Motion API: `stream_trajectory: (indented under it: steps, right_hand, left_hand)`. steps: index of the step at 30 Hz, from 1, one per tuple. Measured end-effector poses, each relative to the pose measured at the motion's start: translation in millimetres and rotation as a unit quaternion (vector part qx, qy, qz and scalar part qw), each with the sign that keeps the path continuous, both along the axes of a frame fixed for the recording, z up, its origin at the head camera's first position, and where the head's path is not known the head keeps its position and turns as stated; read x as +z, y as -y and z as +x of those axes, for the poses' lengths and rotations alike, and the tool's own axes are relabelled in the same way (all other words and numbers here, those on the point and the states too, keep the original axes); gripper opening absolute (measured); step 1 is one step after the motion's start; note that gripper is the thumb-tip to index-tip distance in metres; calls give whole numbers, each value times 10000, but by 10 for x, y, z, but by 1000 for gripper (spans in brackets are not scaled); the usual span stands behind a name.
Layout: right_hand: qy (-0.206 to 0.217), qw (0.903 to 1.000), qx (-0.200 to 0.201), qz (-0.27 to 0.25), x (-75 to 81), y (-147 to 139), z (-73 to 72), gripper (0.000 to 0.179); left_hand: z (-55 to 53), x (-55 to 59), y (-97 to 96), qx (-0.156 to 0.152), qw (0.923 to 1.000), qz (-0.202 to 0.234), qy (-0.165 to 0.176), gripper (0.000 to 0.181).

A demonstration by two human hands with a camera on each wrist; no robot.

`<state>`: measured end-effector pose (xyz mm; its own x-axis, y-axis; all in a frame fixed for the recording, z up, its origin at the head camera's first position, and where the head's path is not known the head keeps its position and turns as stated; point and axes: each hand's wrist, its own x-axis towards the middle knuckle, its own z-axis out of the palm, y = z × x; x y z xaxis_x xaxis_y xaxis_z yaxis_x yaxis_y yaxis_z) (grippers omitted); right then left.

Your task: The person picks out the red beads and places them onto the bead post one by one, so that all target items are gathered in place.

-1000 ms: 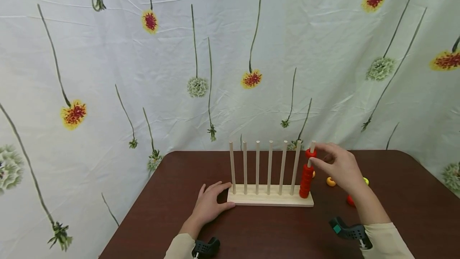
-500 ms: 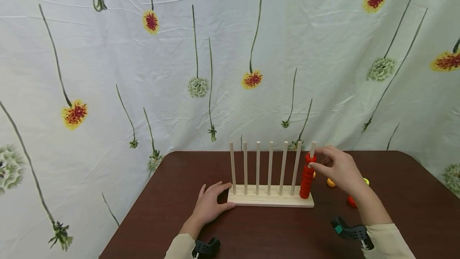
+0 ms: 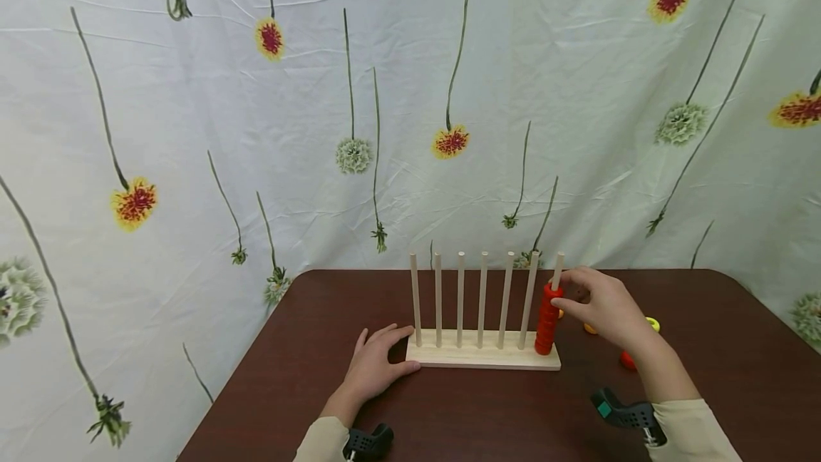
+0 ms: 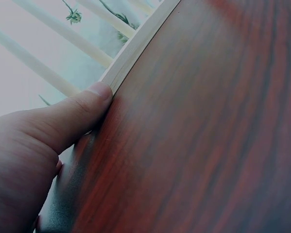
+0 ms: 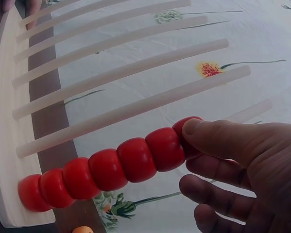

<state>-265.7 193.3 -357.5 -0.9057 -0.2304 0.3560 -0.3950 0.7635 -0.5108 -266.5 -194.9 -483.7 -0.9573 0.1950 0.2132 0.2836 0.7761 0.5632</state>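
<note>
A pale wooden peg stand [image 3: 481, 358] with a row of upright pegs stands on the table. Its rightmost peg carries a stack of red beads [image 3: 546, 330], close against one another. My right hand [image 3: 606, 307] pinches the topmost red bead [image 5: 180, 130] between thumb and index finger, right on top of the stack; its other fingers are bent below in the right wrist view. At the stand's left end, my left hand [image 3: 375, 368] grips the base, thumb [image 4: 100, 92] on the front edge and fingers toward the back corner.
Right of the stand, partly behind the right hand and forearm, lie an orange bead [image 3: 590, 329], a yellow-green bead [image 3: 653, 324] and a red bead [image 3: 627, 360]. Another orange bead [image 5: 82, 229] lies just behind the stack. A flower-patterned cloth [image 3: 410, 127] hangs behind the dark table [image 3: 474, 419].
My right hand has moved down the rightmost peg, and the pinched red bead has slid down from near the peg's top to meet the stack. The left hand has stayed in place.
</note>
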Motion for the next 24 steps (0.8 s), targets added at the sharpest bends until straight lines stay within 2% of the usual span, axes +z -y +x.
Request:
stream_trajectory:
  steps: [13,24]
  right_hand:
    - [99,9999,61,-116,-9,-7,-11,31]
    - [45,9999,162,-9,-11,-12,-14,27]
  left_hand:
    - [8,-4,5,-9,10000,49,63,66]
    - [0,13,-3,2,10000,-1,20,64]
